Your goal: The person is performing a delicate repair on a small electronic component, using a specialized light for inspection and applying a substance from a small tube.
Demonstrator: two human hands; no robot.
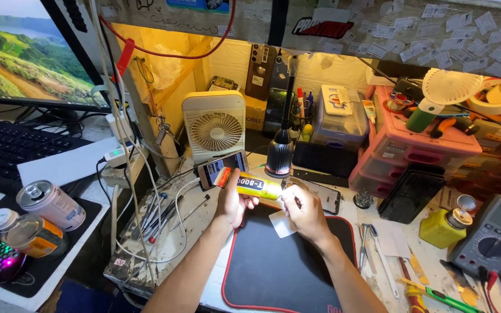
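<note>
Fingers of left hand (233, 200) clamped round yellow glue tube (254, 186), right hand (301, 210) fingertips pinched at its nozzle end; I'd keep tube steady w/ light squeeze, tip over black mat (285, 261).

Hands: two, left hand (231, 203) and right hand (302, 211)
Glue tubes: one, yellow glue tube (250, 184)
Fans: two, beige desk fan (214, 126), small white fan (452, 87)
Cans: one, drink can (51, 204)
Bottles: two, capped bottle (24, 232), yellow dispenser bottle (449, 223)
Multimeters: one, multimeter (491, 235)
Lamps: one, gooseneck lamp (280, 152)
Keyboards: one, keyboard (7, 148)
Mats: one, black mat (279, 266)
</note>
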